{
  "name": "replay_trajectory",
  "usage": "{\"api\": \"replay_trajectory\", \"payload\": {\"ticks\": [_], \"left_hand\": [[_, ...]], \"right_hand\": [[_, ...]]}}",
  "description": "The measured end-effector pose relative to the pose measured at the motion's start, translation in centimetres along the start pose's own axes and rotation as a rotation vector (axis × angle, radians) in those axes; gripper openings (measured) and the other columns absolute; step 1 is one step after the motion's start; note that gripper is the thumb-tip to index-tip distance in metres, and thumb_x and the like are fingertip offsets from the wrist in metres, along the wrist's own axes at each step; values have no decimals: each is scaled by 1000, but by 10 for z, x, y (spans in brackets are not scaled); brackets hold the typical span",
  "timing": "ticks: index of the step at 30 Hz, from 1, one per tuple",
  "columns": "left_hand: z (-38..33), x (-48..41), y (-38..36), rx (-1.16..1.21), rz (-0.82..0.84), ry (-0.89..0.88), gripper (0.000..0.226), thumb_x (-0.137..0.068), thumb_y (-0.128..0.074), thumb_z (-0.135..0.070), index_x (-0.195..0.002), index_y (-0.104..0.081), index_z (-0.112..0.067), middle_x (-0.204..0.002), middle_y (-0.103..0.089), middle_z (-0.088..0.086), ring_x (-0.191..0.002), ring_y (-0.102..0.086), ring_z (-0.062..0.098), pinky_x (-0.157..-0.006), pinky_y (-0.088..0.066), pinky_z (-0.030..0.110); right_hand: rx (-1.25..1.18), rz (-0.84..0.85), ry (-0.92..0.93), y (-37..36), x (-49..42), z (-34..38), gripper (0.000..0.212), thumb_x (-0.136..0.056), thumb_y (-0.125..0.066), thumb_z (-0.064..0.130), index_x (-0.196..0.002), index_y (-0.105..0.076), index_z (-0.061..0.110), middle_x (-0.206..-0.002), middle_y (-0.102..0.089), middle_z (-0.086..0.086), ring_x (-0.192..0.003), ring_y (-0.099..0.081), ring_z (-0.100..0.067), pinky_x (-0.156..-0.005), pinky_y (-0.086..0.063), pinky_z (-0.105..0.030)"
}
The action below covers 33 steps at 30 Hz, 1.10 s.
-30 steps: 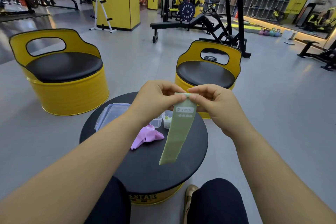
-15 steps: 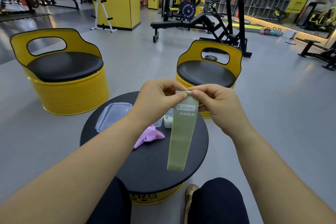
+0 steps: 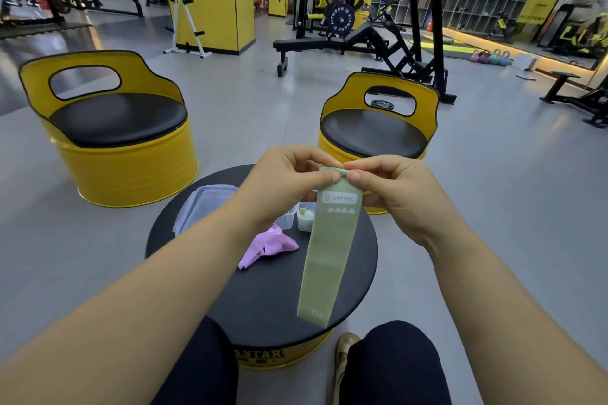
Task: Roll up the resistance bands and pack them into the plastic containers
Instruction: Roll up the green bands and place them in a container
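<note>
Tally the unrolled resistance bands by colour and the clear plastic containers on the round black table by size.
Green band, held up over the table: 1
Pink band, lying on the table: 1
Large flat clear container: 1
Small clear containers, one partly hidden by the left wrist: 2
Total: 5

Single head view, looking forward-down, close over round table (image 3: 263, 299), gym floor beyond.
</note>
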<state>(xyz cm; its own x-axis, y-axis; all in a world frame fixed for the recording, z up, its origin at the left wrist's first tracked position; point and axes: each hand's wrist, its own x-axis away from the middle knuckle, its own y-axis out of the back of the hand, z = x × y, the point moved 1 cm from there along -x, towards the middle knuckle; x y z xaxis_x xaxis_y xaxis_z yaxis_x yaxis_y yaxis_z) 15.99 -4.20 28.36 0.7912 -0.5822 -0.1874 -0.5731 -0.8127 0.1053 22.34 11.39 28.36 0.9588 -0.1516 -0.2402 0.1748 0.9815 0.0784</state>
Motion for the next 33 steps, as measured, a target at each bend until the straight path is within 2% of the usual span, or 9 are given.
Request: {"api": "replay_trajectory", "payload": {"ticks": [6,12,14,20,25,27,30,33], "left_hand": [[0,-1,1,30,25,42,16,-82,-66,1,-81,-69,-15,-66,-67,-2,-67,-67,7,-59,-51,17],[0,-1,3,40,6,78,10,-75,-75,-9,-81,-72,-17,-77,-71,3,-77,-69,13,-71,-56,23],[-2,-1,3,26,-7,76,7,-76,-75,-12,-81,-72,-15,-78,-72,3,-77,-69,11,-69,-55,21],[0,-2,0,2,-72,57,11,-77,-74,-4,-83,-70,-13,-69,-69,-4,-62,-64,1,-56,-48,11],[4,-2,0,-16,-110,25,12,-74,-76,-5,-81,-72,-15,-75,-73,0,-72,-68,8,-71,-56,19],[4,-1,0,-25,-123,9,12,-73,-77,-6,-80,-73,-16,-77,-74,2,-75,-69,10,-76,-56,21],[2,-1,0,-16,-126,1,12,-72,-78,-6,-78,-73,-15,-77,-74,2,-76,-70,11,-76,-56,21],[2,0,0,-19,-128,-13,15,-74,-75,-1,-76,-72,-16,-69,-72,-4,-72,-69,8,-72,-55,18]], "right_hand": [[16,-14,5,1,-1,-1,12,-80,-65,2,-85,-70,12,-75,-74,3,-75,-71,-13,-61,-56,-21],[96,-53,45,-1,-2,-2,11,-79,-70,2,-85,-72,12,-75,-74,4,-75,-71,-12,-64,-55,-19],[115,-68,60,-1,-2,-2,11,-79,-71,3,-84,-73,13,-75,-74,3,-76,-71,-12,-67,-56,-21],[131,-71,76,-2,-1,-6,14,-77,-72,5,-80,-72,19,-74,-74,6,-74,-70,-8,-68,-55,-18],[151,-71,72,-3,-1,-9,15,-78,-71,3,-80,-70,17,-76,-73,4,-78,-69,-13,-76,-58,-28],[128,-56,50,-2,-1,-9,13,-77,-73,10,-87,-68,17,-82,-73,1,-82,-70,-14,-78,-58,-31],[130,-45,18,-3,0,-10,28,-71,-73,31,-94,-68,16,-90,-73,-6,-87,-71,-18,-78,-59,-34],[130,-65,21,-6,0,-10,10,-84,-67,18,-91,-69,11,-85,-73,-5,-83,-71,-18,-70,-60,-30]]}}
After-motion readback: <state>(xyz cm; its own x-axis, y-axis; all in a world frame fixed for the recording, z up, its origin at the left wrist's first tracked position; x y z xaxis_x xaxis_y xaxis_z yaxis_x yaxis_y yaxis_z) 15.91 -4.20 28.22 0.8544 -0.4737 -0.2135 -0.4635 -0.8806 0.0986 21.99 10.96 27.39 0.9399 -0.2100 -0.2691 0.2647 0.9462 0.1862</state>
